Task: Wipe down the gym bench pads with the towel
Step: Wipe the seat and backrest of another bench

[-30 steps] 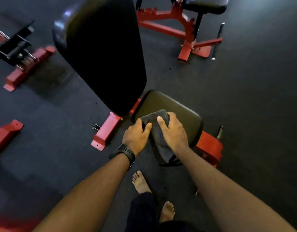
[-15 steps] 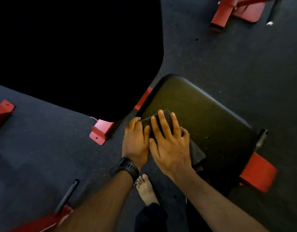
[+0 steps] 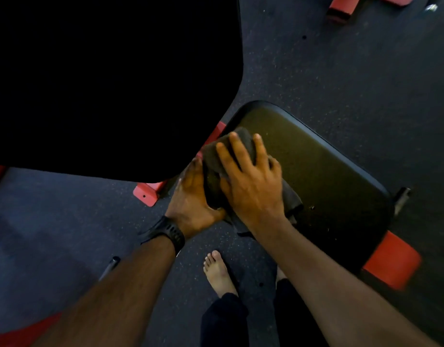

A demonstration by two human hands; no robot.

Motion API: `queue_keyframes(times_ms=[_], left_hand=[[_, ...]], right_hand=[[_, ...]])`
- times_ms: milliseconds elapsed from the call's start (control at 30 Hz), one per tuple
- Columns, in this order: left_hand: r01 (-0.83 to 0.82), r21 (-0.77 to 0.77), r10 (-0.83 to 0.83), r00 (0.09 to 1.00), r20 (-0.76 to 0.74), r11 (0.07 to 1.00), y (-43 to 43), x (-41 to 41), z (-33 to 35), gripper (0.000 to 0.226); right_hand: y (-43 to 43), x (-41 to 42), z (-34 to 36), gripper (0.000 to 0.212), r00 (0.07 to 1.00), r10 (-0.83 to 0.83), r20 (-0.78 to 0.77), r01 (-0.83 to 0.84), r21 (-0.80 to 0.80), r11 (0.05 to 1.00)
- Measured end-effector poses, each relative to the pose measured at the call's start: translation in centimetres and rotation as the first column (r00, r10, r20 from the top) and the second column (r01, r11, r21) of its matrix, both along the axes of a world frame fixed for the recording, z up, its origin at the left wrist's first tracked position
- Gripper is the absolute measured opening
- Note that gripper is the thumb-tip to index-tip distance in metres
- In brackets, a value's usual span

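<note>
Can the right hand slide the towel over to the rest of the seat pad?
Probably yes. The right hand lies flat on the towel, and the seat pad beyond it looks bare.

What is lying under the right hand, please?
The dark towel lies under the right hand, which presses it on the seat pad. The left hand touches the towel's left side. The pad beneath the towel is covered and cannot be seen.
</note>
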State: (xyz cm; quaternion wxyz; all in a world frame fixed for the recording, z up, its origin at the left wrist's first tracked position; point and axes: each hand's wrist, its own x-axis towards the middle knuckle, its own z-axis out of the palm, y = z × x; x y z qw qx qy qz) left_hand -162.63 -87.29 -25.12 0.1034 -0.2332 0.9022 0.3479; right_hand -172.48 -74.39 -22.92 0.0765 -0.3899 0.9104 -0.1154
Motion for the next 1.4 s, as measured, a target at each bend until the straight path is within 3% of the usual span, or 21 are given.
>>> queue_keyframes(times_ms=[100,267,333,400,467,600,700,767,833,900,967,1067,1200,1300,1400], left_hand=[[0.043,-0.058,-0.033,0.988,0.153,0.997,0.4,1.1,0.0,0.143],[0.181,-0.127,-0.146,0.958,0.246,0.975,0.8,2.4,1.1,0.149],[0.123,-0.164,-0.095,0.981,0.167,0.979,0.6,2.1,0.8,0.147],[0.054,-0.125,-0.039,0.992,0.121,0.991,0.4,1.8,0.4,0.150],[0.033,-0.085,-0.024,0.995,0.102,0.996,0.4,1.6,0.2,0.152],[-0.029,-0.044,0.036,0.988,0.148,0.999,1.3,1.9,0.5,0.150],[0.036,-0.121,-0.013,0.983,0.182,0.992,1.2,3.1,-0.4,0.108],[0.088,-0.161,-0.054,0.977,0.208,0.983,0.7,4.5,-0.8,0.116],[0.009,-0.118,0.012,0.985,0.170,0.993,0.9,4.9,-0.4,0.134],[-0.066,-0.075,0.072,0.994,0.080,0.995,1.4,3.8,0.4,0.137],[-0.092,-0.055,0.093,0.995,0.027,0.994,1.8,1.9,0.9,0.139],[-0.096,-0.132,0.105,0.992,0.064,0.987,2.3,-0.3,1.0,0.148],[-0.031,-0.163,0.056,0.987,0.153,0.986,2.5,-0.7,1.8,0.151],[0.081,-0.174,-0.041,0.974,0.221,0.981,1.6,0.4,1.5,0.149],[0.138,-0.225,-0.075,0.961,0.267,0.965,0.7,1.0,0.5,0.154]], right_hand=[[3.7,3.6,0.4,0.075,0.994,-0.110,0.024,0.109,0.014,0.994],[3.3,6.2,-0.4,0.105,0.986,0.165,0.013,-0.165,0.059,0.984],[0.4,2.2,-0.6,0.098,0.974,0.228,-0.020,-0.226,0.064,0.972],[-1.4,-1.7,-0.5,0.078,0.966,0.255,-0.039,-0.253,0.060,0.966],[-1.1,-3.7,-0.5,0.066,0.979,0.193,-0.072,-0.191,0.024,0.981],[1.9,1.7,0.5,0.083,0.990,-0.130,0.044,0.130,0.015,0.991],[2.8,6.8,0.1,0.082,0.999,0.048,-0.004,-0.048,-0.016,0.999],[2.2,6.7,-0.5,0.077,0.976,0.212,-0.055,-0.213,-0.017,0.977],[1.0,4.3,-0.9,0.076,0.938,0.330,-0.106,-0.333,-0.007,0.943],[-0.2,0.7,-0.9,0.073,0.911,0.382,-0.152,-0.384,0.019,0.923],[-1.2,-2.4,-0.5,0.064,0.934,0.311,-0.173,-0.308,0.046,0.950],[-0.8,-3.4,-0.1,0.059,0.984,0.116,-0.134,-0.108,0.065,0.992],[3.4,3.0,0.7,0.071,0.952,-0.303,0.040,0.302,0.015,0.953],[4.3,7.1,0.6,0.074,0.991,-0.131,0.011,0.131,0.012,0.991],[1.7,3.3,-0.1,0.084,0.989,0.144,-0.020,-0.143,0.054,0.988]])
